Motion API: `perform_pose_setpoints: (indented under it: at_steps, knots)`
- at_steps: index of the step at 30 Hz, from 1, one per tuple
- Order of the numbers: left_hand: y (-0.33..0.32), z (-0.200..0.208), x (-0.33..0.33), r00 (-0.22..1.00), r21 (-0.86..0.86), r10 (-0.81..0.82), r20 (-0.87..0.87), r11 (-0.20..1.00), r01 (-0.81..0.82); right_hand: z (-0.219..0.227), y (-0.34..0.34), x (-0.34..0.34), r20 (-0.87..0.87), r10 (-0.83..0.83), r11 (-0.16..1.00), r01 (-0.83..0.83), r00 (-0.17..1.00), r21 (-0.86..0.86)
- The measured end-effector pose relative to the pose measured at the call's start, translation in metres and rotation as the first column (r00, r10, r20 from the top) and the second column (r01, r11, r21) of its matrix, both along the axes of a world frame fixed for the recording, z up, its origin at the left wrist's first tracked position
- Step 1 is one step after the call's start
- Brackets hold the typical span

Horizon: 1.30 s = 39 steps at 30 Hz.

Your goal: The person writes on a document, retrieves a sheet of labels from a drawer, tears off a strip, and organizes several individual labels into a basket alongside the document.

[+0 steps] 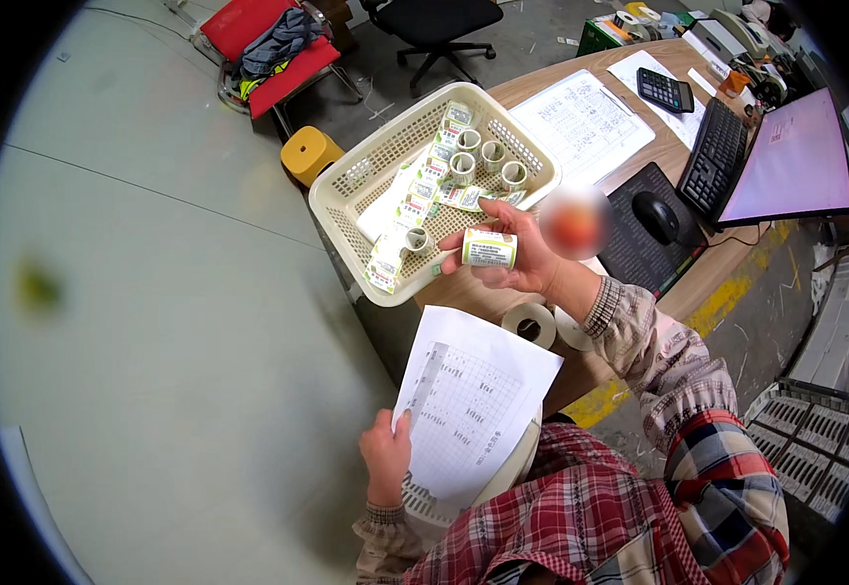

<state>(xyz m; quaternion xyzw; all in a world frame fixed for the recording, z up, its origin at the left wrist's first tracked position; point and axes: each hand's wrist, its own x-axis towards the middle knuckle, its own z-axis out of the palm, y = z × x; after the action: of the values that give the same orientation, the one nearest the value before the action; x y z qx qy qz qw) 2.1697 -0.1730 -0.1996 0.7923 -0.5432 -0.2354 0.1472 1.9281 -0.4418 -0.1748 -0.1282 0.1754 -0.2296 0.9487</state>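
Note:
Closed fingers of my right hand point(538, 255) hold a small roll of labels point(490, 250), printed in green and black on white, with its side turned up toward me. Just beyond it, a cream plastic basket point(371, 158) sits tilted at the desk's edge. Inside are several similar label rolls point(462, 169) and a long loose label strip point(422, 190) lying across them. My left hand point(385, 458) pinches the left edge of a white printed sheet point(488, 395) with a table on it, thumb on top. The sheet partly covers a pale slotted container point(429, 505).
The wooden desk point(541, 80) carries a paper form point(585, 127), calculator point(665, 90), keyboard point(712, 156), mouse point(655, 216) and monitor point(790, 161). Wide blank rolls point(530, 325) stand near my right forearm. A yellow stool point(309, 154) and red chair point(273, 58) are behind the basket.

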Motion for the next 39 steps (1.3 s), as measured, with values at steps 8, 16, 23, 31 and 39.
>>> perform_pose_setpoints:
  at_steps: [8,16,23,31,39]
  knots:
    - [0.0,0.0,-0.001,0.999,0.026,-0.016,0.048,1.0,0.015,0.002,0.0,-0.001,-0.009,0.018,1.0,-0.018,1.0,-0.02]
    - [0.005,-0.004,0.0,0.996,0.034,-0.015,0.088,0.999,0.012,0.008,0.007,0.002,-0.117,0.058,0.988,-0.073,0.991,-0.133]
    - [-0.013,0.016,-0.011,0.992,0.088,-0.055,0.11,0.995,0.045,0.044,0.075,0.021,-0.504,-0.251,0.02,-0.516,0.827,-0.856]
    - [-0.015,0.024,-0.018,0.99,0.138,-0.06,0.125,0.989,0.043,-0.02,-0.029,0.077,-0.308,-0.719,-0.362,-0.715,0.622,-0.598]
    - [-0.015,0.023,-0.017,0.991,0.098,-0.058,0.117,0.994,0.047,-0.035,-0.061,0.087,-0.559,-0.702,-0.346,-0.897,0.441,-0.275]
